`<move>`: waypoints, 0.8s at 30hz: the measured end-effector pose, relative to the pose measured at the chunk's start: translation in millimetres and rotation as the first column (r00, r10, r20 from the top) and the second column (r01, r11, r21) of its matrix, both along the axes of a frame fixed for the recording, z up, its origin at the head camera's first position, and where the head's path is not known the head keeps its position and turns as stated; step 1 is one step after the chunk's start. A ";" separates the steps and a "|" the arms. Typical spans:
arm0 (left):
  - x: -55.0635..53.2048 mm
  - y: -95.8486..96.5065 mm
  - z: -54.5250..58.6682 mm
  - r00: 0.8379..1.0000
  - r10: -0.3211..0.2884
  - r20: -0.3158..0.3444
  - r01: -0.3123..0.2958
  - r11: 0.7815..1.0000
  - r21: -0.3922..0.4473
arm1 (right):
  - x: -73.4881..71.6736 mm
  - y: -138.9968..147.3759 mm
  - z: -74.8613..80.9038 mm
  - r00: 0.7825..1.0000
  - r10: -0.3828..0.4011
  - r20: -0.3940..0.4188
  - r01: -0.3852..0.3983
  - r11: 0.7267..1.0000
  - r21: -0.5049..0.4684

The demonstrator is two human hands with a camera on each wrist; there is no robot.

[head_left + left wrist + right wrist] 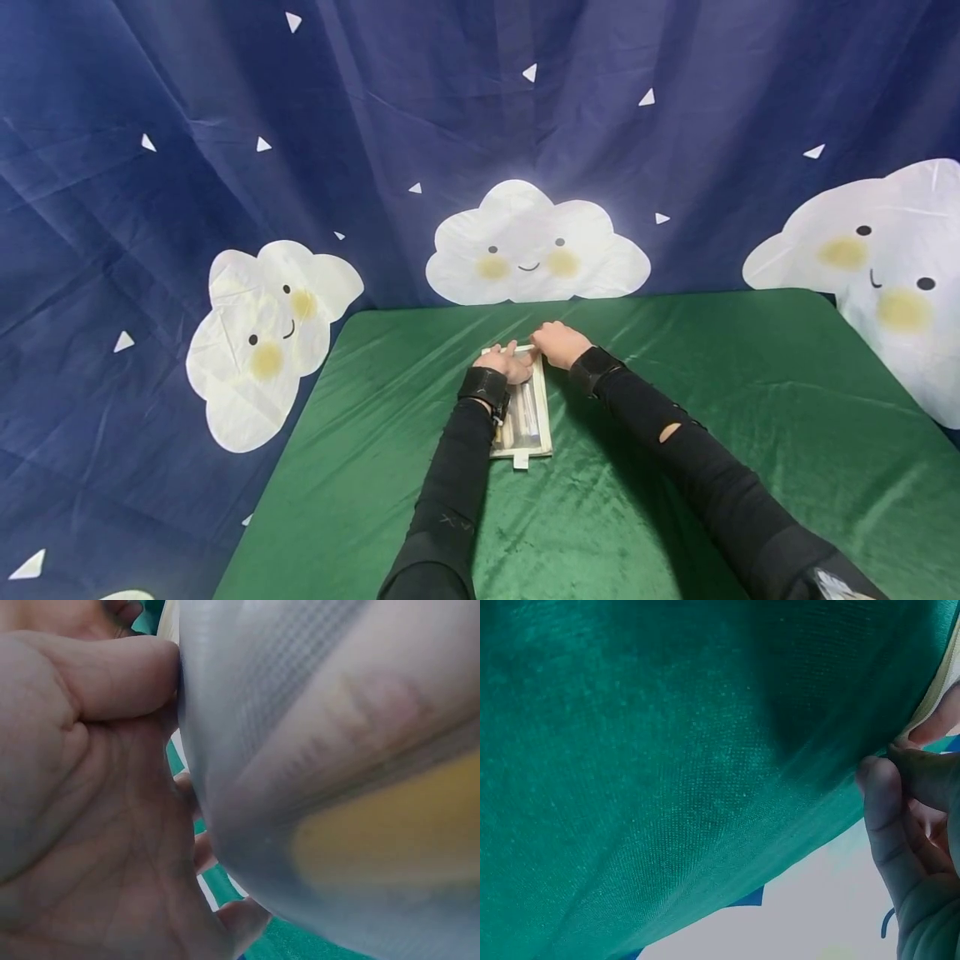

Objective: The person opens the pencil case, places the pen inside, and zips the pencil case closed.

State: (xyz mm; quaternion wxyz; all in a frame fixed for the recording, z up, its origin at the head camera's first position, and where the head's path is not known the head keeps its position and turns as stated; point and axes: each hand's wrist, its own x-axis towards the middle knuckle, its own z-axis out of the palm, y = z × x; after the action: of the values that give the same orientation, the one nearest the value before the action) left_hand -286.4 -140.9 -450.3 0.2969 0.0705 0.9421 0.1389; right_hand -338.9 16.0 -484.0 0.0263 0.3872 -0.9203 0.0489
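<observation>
A flat, see-through pouch (528, 417) with cream zip edging lies lengthwise on the green cloth. Long thin items, one of them yellow, show through its clear top. My left hand (506, 364) holds the pouch's far end, its thumb (142, 679) against the clear side and the other fingers partly hidden behind the bulge. At the far right corner, my right hand (561, 343) pinches the cream zip edge (932, 694) between thumb and finger. Whether a zip pull sits in that pinch cannot be made out.
Green cloth (420, 392) covers the table. Behind it hangs a dark blue curtain (390, 100) with white triangles and smiling clouds (525, 225). A small white tab (521, 460) sticks out from the pouch's near end. Black bands circle both wrists.
</observation>
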 end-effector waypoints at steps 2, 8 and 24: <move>-0.1 -0.3 -0.7 1.000 0.006 0.004 -0.006 1.000 0.006 | -0.6 -0.5 0.3 1.000 0.003 0.009 -0.003 1.000 0.008; 1.2 -3.0 0.2 1.000 0.016 0.002 -0.016 1.000 0.026 | -0.7 -0.7 2.9 0.999 0.010 0.032 -0.011 1.000 0.017; 4.0 0.8 2.4 0.999 0.040 -0.031 -0.040 0.999 -0.014 | 6.3 5.9 8.5 0.995 0.075 0.069 -0.075 0.997 -0.011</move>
State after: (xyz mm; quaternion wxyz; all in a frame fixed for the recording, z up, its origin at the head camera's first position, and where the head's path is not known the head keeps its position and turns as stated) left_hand -282.4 -140.0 -447.9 0.2801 0.0515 0.9488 0.1370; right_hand -332.6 21.9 -475.5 -0.0061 0.4194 -0.9053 0.0671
